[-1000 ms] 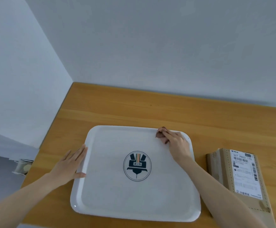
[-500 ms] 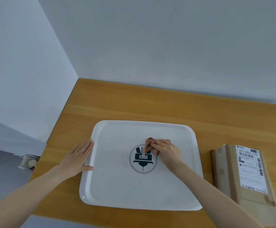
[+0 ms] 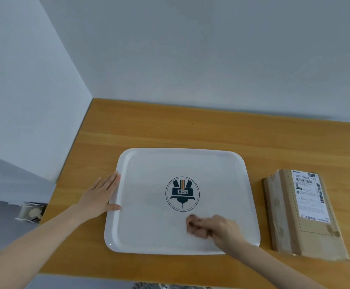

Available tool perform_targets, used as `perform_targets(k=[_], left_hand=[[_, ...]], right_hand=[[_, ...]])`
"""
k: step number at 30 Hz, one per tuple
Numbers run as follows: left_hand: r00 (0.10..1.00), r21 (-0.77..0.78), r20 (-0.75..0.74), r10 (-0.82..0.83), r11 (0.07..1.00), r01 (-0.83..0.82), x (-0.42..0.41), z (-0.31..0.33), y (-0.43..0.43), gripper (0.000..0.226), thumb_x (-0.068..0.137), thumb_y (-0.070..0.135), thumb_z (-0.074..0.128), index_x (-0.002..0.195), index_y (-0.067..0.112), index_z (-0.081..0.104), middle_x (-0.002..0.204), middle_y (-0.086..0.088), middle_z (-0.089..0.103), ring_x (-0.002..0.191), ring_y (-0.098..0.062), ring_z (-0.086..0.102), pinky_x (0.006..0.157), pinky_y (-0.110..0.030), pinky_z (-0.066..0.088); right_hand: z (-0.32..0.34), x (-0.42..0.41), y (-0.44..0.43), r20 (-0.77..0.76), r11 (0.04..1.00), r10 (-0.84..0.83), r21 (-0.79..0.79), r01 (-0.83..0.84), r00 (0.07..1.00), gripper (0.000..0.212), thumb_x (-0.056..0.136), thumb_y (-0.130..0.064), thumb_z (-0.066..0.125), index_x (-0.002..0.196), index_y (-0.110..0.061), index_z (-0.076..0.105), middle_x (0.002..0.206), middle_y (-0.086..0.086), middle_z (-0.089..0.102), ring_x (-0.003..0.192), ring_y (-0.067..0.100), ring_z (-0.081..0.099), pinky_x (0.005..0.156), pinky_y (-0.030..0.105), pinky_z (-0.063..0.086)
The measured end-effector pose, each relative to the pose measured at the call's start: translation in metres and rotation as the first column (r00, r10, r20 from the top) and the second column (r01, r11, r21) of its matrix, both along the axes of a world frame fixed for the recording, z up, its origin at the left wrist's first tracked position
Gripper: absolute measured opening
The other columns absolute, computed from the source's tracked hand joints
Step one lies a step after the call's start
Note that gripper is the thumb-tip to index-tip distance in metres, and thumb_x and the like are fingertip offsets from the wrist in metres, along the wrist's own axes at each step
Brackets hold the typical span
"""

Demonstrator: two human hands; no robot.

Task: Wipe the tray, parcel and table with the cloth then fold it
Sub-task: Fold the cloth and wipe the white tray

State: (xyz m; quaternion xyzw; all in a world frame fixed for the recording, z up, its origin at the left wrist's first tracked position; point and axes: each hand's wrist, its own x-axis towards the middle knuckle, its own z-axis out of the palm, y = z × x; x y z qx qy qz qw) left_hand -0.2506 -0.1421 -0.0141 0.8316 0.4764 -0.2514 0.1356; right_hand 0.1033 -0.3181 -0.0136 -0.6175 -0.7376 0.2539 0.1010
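Observation:
A white square tray (image 3: 149, 184) with a dark round logo lies on the wooden table (image 3: 190, 130). My left hand (image 3: 101, 195) rests flat and open against the tray's left rim, thumb on the rim. My right hand (image 3: 220, 228) is bunched on the tray's near part, just below and right of the logo. It presses a small brownish cloth (image 3: 191, 223), which is mostly hidden under the fingers. A brown cardboard parcel (image 3: 301, 211) with a white shipping label lies flat on the table to the right of the tray, apart from both hands.
Grey walls close the table at the back and on the left. The table's left edge drops to the floor, where a small pale object (image 3: 31, 212) sits. A bit of striped fabric (image 3: 149, 286) shows at the bottom edge.
My right hand has dragged the cloth from the tray's far right corner across the logo to the near part of the tray. My left hand has stayed on the left rim.

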Motion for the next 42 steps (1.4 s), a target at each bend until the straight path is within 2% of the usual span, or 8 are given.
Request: perform_targets(k=[7,13,20,23,27,33,38,42], left_hand=[[0.999,-0.001,-0.044,-0.024,1.0,0.024,0.004,0.001,0.004,0.101,0.088,0.063,0.04,0.144,0.009,-0.024,0.148,0.0,-0.032,0.145,-0.014,-0.015,0.117,-0.033,-0.006],[0.999,0.008,-0.037,-0.023,1.0,0.023,0.005,-0.001,0.004,0.102,0.089,0.061,0.042,0.14,0.008,-0.028,0.153,-0.001,-0.028,0.145,-0.013,-0.016,0.116,-0.031,-0.008],[1.0,0.0,-0.001,-0.01,1.0,0.01,0.004,0.0,0.003,0.103,0.088,0.06,0.044,0.139,0.006,-0.028,0.148,0.001,-0.032,0.145,-0.014,-0.014,0.116,-0.031,-0.007],[1.0,0.0,0.011,-0.002,1.0,0.002,0.002,-0.001,0.004,0.103,0.088,0.061,0.044,0.134,0.006,-0.031,0.148,0.0,-0.032,0.145,-0.014,-0.014,0.116,-0.031,-0.007],[1.0,-0.014,0.003,0.0,1.0,0.0,0.003,-0.001,0.004,0.103,0.088,0.062,0.043,0.138,0.009,-0.031,0.155,-0.002,-0.026,0.145,-0.013,-0.016,0.117,-0.032,-0.007],[1.0,-0.021,0.004,0.003,1.0,-0.003,0.005,0.002,0.003,0.102,0.088,0.06,0.045,0.146,0.01,-0.022,0.155,-0.002,-0.025,0.145,-0.013,-0.015,0.118,-0.035,-0.007],[1.0,-0.02,-0.004,-0.007,1.0,0.007,0.004,0.001,0.005,0.103,0.087,0.063,0.042,0.144,0.008,-0.024,0.151,-0.002,-0.03,0.145,-0.014,-0.014,0.117,-0.035,-0.007],[1.0,-0.002,0.0,-0.014,1.0,0.014,0.002,-0.001,0.003,0.104,0.087,0.063,0.042,0.143,0.007,-0.025,0.151,-0.002,-0.029,0.146,-0.015,-0.014,0.117,-0.035,-0.006]], right_hand=[[0.019,0.026,0.115,-0.046,0.891,-0.453,0.002,0.454,0.89,0.038,0.092,-0.013,0.04,0.108,-0.04,0.06,0.091,-0.013,0.066,0.086,0.016,0.061,0.065,0.034,0.048],[0.018,0.007,0.172,0.079,0.931,-0.364,0.013,0.364,0.928,0.033,0.089,-0.011,0.044,0.096,-0.035,0.065,0.088,-0.024,0.063,0.083,0.009,0.056,0.056,0.026,0.034],[0.012,-0.031,0.17,0.335,0.996,-0.076,-0.011,0.085,0.939,0.045,0.094,-0.01,0.042,0.129,-0.038,0.051,0.126,-0.018,0.054,0.107,0.018,0.05,0.066,0.025,0.032],[0.012,-0.04,0.134,0.302,0.999,-0.03,0.037,0.02,0.953,0.043,0.086,-0.007,0.054,0.118,-0.035,0.059,0.122,-0.018,0.057,0.103,0.018,0.053,0.061,0.025,0.033],[0.009,-0.057,0.058,0.202,0.988,0.123,0.069,-0.14,0.972,0.057,0.03,-0.007,0.085,0.073,-0.04,0.071,0.089,-0.025,0.068,0.071,0.008,0.066,0.036,0.013,0.034],[-0.001,-0.066,-0.008,0.15,0.954,0.291,-0.127,-0.273,0.945,0.045,0.043,-0.026,0.077,0.083,-0.046,0.067,0.094,-0.033,0.063,0.077,-0.002,0.061,0.036,0.011,0.034],[0.003,-0.055,0.041,-0.055,0.965,-0.064,-0.257,0.048,0.996,0.032,0.087,-0.032,0.041,0.097,-0.059,0.056,0.095,-0.017,0.066,0.087,-0.002,0.054,0.074,0.028,0.049],[0.013,-0.036,0.112,-0.043,0.93,-0.36,-0.098,0.354,0.932,0.04,0.086,-0.016,0.048,0.105,-0.048,0.062,0.089,-0.008,0.066,0.08,0.019,0.055,0.066,0.03,0.044]])
